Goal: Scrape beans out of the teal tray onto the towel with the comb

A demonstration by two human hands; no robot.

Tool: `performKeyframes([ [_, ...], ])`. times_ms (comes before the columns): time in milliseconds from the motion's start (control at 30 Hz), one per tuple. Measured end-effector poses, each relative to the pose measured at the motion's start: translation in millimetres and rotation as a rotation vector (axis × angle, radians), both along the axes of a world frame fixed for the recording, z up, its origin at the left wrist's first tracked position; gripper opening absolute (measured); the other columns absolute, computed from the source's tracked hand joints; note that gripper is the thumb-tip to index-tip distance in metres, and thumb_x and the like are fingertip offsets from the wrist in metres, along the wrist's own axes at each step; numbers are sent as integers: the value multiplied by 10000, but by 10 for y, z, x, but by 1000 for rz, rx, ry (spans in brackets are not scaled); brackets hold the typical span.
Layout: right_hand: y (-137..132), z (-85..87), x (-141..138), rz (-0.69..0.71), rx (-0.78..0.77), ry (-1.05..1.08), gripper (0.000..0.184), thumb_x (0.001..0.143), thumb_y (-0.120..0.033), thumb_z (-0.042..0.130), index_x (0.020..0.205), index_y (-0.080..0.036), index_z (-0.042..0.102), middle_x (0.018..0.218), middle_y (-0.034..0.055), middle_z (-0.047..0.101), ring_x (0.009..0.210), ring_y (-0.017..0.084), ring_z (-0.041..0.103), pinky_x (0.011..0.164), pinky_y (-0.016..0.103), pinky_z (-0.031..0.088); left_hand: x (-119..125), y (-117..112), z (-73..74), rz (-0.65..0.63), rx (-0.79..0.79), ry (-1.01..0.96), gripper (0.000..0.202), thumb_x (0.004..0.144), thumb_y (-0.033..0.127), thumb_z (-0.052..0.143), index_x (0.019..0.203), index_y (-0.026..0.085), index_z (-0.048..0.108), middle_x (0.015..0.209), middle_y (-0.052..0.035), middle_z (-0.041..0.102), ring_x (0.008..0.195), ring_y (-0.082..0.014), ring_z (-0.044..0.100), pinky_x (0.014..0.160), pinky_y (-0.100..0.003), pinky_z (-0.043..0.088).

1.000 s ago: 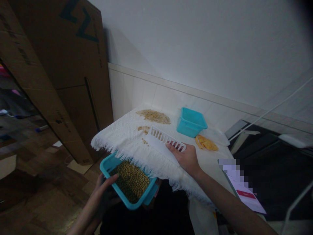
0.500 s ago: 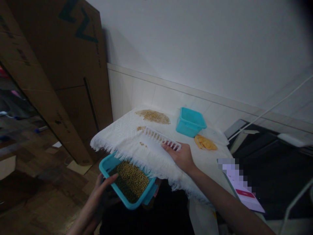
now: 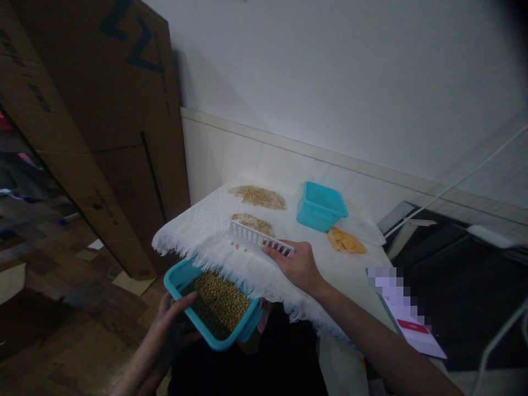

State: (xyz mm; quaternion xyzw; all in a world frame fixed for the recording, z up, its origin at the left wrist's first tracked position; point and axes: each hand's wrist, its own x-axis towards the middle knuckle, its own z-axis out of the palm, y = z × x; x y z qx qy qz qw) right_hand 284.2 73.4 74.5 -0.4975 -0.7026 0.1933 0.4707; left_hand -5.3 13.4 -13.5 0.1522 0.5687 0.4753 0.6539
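Observation:
My left hand (image 3: 167, 324) grips a teal basket (image 3: 181, 286) holding several soybeans, just below the near edge of a table covered by a white fringed cloth (image 3: 206, 231). My right hand (image 3: 295, 267) holds a white slotted plastic piece (image 3: 256, 239) upright on the cloth, close to that edge. A small patch of beans (image 3: 252, 223) lies right behind the white piece. A larger pile of beans (image 3: 258, 196) lies farther back on the cloth.
A second teal basket (image 3: 320, 207) stands at the back of the table, with yellow pieces (image 3: 345, 241) beside it. Large cardboard boxes (image 3: 91, 110) lean at the left. Papers (image 3: 412, 324), a white cable (image 3: 457, 184) and a dark surface (image 3: 462, 275) lie at the right.
My right hand has drawn the white slotted piece toward the near edge of the cloth. A patch of beans now shows behind it. The teal basket shifted slightly left.

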Motion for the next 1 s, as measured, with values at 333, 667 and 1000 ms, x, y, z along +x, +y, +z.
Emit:
performKeyframes([
  [333,-369,-6,-156,156,-41,55,276,980,-427,793,895,-207,937,640,26,791,477,153,652,458,235,470,-12,7,-44,-10,0,40,714,822,345,978,1416,343,583,1390,-127,762,931,-322,869,852,-550,742],
  [667,-45,28,706,-507,-6,132,565,699,-752,909,700,-191,839,714,125,830,659,310,786,568,368,604,20,-14,54,-21,-20,54,658,875,326,925,1417,357,552,1257,-84,764,896,-295,857,894,-559,744],
  [1000,-104,-73,877,-477,-76,154,504,706,-687,922,682,-195,819,656,113,802,610,298,755,496,349,558,11,28,-5,-60,-80,34,811,744,203,1001,1428,360,594,1327,-90,793,1097,-356,856,899,-531,731],
])
